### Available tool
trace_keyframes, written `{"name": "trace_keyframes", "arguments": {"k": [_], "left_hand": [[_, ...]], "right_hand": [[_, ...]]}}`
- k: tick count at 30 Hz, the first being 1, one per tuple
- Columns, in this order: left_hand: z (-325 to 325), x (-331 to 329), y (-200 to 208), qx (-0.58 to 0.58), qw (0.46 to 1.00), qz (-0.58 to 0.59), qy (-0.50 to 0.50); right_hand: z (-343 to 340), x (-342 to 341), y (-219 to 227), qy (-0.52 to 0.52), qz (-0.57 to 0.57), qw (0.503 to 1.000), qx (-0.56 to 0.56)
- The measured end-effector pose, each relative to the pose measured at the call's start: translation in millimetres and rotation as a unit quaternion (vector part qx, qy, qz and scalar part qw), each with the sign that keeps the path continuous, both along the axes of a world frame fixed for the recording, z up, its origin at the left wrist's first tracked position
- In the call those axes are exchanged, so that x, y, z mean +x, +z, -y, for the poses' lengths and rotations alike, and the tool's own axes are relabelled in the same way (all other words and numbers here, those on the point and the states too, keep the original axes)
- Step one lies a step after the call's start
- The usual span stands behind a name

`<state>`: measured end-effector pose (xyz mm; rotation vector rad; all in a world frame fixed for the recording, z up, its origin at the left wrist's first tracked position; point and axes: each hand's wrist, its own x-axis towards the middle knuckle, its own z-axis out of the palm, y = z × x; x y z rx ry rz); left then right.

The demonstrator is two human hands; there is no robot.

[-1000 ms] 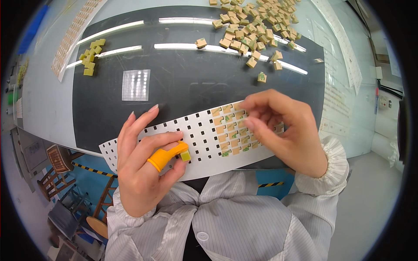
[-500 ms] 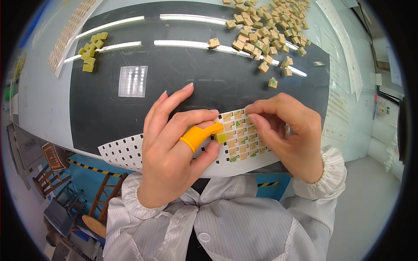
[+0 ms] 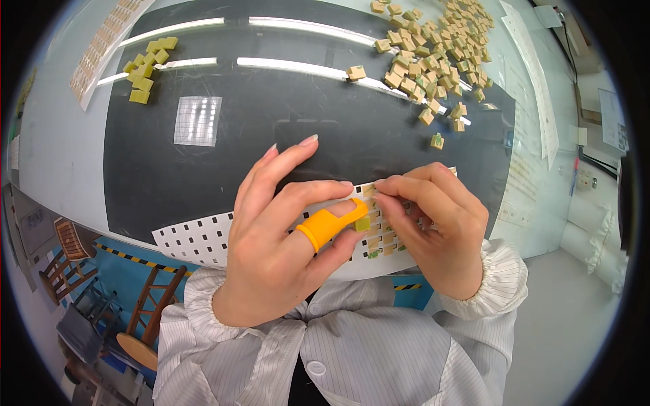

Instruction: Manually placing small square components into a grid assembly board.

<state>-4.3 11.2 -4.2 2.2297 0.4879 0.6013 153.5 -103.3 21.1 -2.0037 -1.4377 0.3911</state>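
A white perforated sheet [image 3: 193,240] with rows of small dark square holes lies along the near table edge. Small tan tiles with green marks [image 3: 374,245] fill some rows between my hands. My left hand [image 3: 277,243] wears an orange finger sleeve [image 3: 332,224]; its sleeved finger and thumb close on a small yellow-green block [image 3: 363,224] over the sheet, while the other fingers stretch out. My right hand [image 3: 437,227] has thumb and index finger pinched at the far edge of the tiled rows. What sits between those fingertips is hidden.
On the dark mat [image 3: 271,115], a heap of tan blocks [image 3: 440,61] lies far right and a cluster of yellow-green blocks [image 3: 144,71] far left. A clear gridded square [image 3: 198,120] rests at mid-left. Long white strips [image 3: 108,47] flank the mat. Wooden stools [image 3: 145,331] stand below left.
My left hand has shifted right along the sheet with the yellow-green block. The right hand has come slightly left, narrowing the space between the hands. The whole view has shifted a little.
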Motion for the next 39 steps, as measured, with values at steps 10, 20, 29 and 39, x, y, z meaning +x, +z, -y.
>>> {"name": "trace_keyframes", "arguments": {"k": [10,20,29,39], "left_hand": [[0.0,0.2,1.3,-0.009,1.000,0.000,0.000],[-0.5,-0.1,2.1,-0.015,1.000,0.004,0.002],[-1.0,-0.6,2.4,-0.019,1.000,0.002,-0.001],[-0.5,0.0,2.1,-0.017,1.000,0.007,0.001]], "right_hand": [[-2.5,-0.7,-0.1,-0.006,0.001,1.000,0.001],[-3.6,0.4,0.6,-0.004,0.000,1.000,0.000],[-2.0,-0.4,0.6,-0.004,0.019,1.000,-0.005],[-4.7,2.3,1.2,-0.011,-0.028,0.999,-0.011]]}}
